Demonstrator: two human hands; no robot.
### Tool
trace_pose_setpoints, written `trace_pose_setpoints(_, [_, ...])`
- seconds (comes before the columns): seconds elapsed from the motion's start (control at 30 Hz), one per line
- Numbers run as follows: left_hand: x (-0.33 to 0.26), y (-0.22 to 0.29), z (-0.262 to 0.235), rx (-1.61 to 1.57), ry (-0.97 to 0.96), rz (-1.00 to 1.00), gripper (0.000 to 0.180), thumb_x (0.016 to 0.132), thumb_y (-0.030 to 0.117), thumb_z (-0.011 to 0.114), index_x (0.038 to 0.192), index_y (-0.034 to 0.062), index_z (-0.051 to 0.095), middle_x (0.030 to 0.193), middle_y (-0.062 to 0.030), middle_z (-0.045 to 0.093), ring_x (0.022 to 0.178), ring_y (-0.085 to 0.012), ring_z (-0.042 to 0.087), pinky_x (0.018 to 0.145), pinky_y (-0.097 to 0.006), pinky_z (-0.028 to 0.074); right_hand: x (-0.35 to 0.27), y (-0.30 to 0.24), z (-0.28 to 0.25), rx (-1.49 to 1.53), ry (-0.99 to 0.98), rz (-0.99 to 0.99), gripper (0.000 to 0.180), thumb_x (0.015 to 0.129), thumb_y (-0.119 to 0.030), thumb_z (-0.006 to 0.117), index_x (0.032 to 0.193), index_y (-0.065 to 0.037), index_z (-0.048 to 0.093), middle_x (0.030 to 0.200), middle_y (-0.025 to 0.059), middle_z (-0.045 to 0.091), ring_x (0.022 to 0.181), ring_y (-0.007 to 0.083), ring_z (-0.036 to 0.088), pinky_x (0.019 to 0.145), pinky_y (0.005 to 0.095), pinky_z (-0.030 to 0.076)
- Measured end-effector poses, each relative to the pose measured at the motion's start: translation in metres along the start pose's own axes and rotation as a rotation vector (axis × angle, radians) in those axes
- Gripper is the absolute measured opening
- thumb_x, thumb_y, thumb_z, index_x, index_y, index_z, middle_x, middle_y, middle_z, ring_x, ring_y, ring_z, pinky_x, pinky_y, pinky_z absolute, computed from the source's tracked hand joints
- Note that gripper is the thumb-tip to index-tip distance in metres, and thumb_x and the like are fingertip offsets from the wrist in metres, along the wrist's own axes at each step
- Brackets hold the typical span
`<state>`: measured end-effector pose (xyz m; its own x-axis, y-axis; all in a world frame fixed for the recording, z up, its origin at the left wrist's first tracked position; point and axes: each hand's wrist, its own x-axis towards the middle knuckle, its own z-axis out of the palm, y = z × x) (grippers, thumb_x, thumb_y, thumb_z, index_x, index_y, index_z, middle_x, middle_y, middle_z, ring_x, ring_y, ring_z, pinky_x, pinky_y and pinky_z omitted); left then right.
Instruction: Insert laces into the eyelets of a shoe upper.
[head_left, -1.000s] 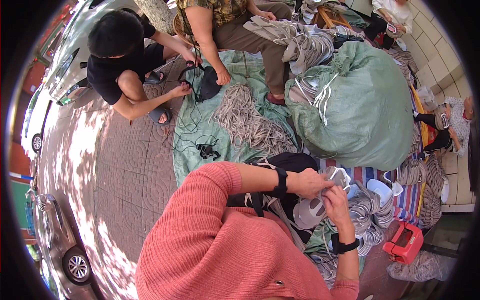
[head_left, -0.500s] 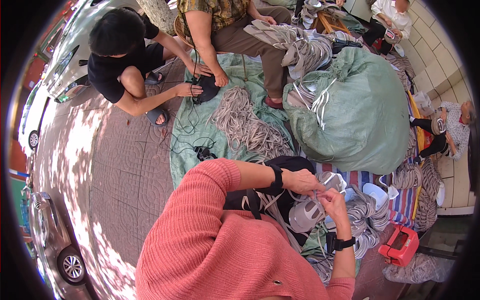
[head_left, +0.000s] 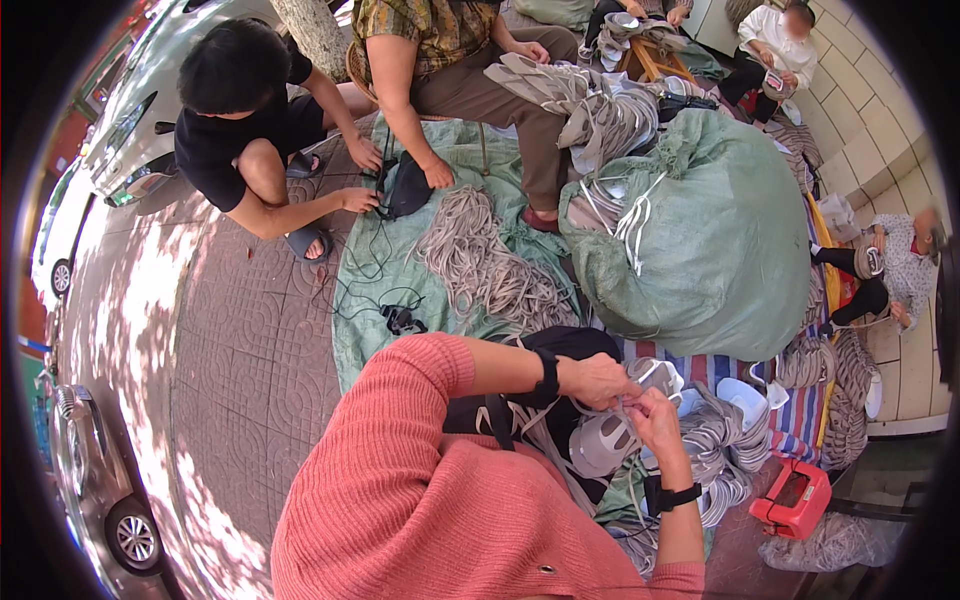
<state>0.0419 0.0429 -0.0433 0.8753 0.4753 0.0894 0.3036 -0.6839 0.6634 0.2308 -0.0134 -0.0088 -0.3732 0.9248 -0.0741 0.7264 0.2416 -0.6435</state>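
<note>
So a thin pale strap is being pinched between the two hands just in front of the big green sack, down by its lower edge. The left hand is closed around one end of it, and the right hand is curled shut on the other end, fingertips nearly touching the left ones. A grey cap-shaped piece is parked right below the hands, still on the near side of the sack, and it can't really be told whether the strap is already threaded into it or just held above it. Loops of finished grey straps are stacked beside that, closer to the sack's right foot, with a red box further out. On the far-left side of the sack, a heap of loose cords is spread over a green tarp, where a black item is being handled by two other people. What could go sideways, probably: the strap is skinny and gripped only at the fingertips, so it could get dropped into the pile underneath and lost among lookalikes, or twisted before it's joined. Tangling with the nearby loops also seems likely if it's pulled sideways.
</note>
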Motion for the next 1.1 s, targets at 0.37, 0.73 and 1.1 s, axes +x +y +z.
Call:
trace_pose_setpoints(0.37, [-0.021,-0.031,-0.019,-0.557,0.103,-0.003,0.044,0.081,0.017,0.066,0.119,0.0142,0.045,0.086,-0.0095,0.062,0.069,-0.0240,0.064,0.058,-0.035,0.050,-0.004,-0.017,-0.008,-0.138,0.000,-0.096,0.010,0.072,-0.001,0.063,0.081,-0.005,0.061,0.074,0.0126,0.056,0.067,0.0317,0.059,0.059,0.0387,0.046])
trace_pose_setpoints(0.73, [-0.229,-0.280,-0.135,-0.376,1.065,-1.015,0.055,0.078,0.018,0.066,0.127,0.0085,0.043,0.082,-0.0132,0.065,0.070,-0.0216,0.065,0.058,-0.035,0.051,0.003,0.016,-0.015,0.061,-0.213,0.207,0.011,0.069,0.001,0.070,0.079,-0.002,0.067,0.071,0.0051,0.054,0.061,0.0151,0.056,0.056,0.0261,0.044])
trace_pose_setpoints(1.1, [-0.018,-0.006,-0.014,-0.263,0.501,0.123,0.017,0.076,0.012,0.060,0.091,0.0067,0.053,0.086,-0.0102,0.055,0.083,-0.0313,0.058,0.069,-0.041,0.049,-0.004,-0.004,-0.002,-0.016,0.001,0.096,0.013,0.071,0.006,0.065,0.083,0.000,0.063,0.075,0.0095,0.053,0.065,0.0207,0.057,0.060,0.0291,0.045])
